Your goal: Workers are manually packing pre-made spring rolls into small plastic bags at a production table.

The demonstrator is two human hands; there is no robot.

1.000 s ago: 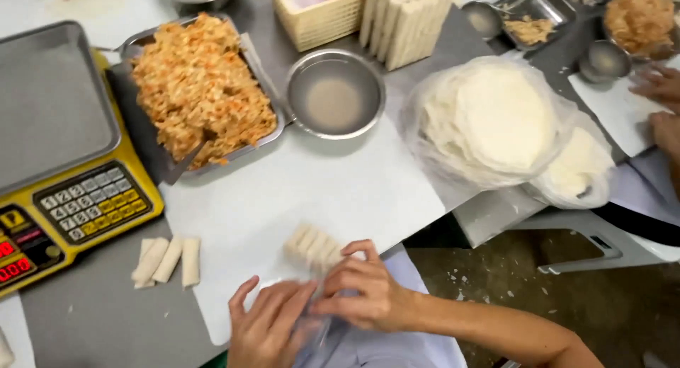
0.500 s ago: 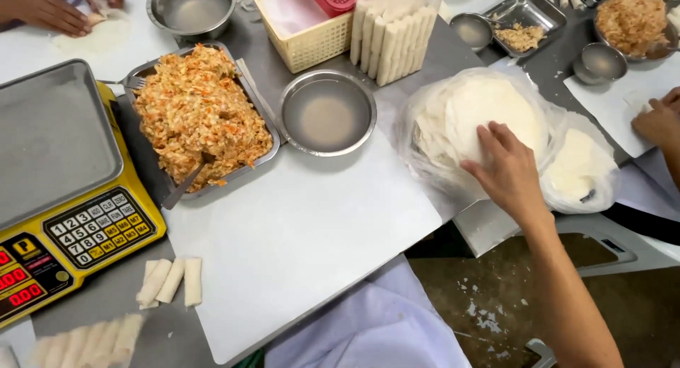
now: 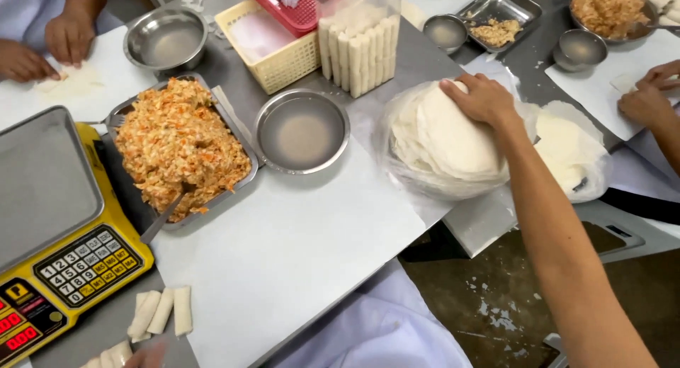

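My right hand (image 3: 482, 99) lies on top of a stack of round white wrappers (image 3: 439, 148) inside a clear plastic bag, fingers curled at the stack's far edge. I cannot see whether it grips a sheet. My left hand (image 3: 147, 355) is only a blurred sliver at the bottom edge, beside a few finished rolls (image 3: 110, 357). Three more rolls (image 3: 161, 313) lie just above it on the grey table. A white sheet (image 3: 297, 247) covers the table in front of me.
A metal tray (image 3: 241, 145) holds shredded orange filling with a spoon (image 3: 164, 216). Nearby are a steel bowl of water (image 3: 302, 131), a yellow scale (image 3: 49, 219), a yellow basket (image 3: 276, 49), a box of upright rolls (image 3: 358, 46) and another wrapper bag (image 3: 570, 152). Other people's hands work at top left (image 3: 67, 35) and right (image 3: 648, 99).
Both hands left the roll at the near edge. My right hand reached to the wrapper stack and now rests on it. The view shifted, showing more of the table's far side.
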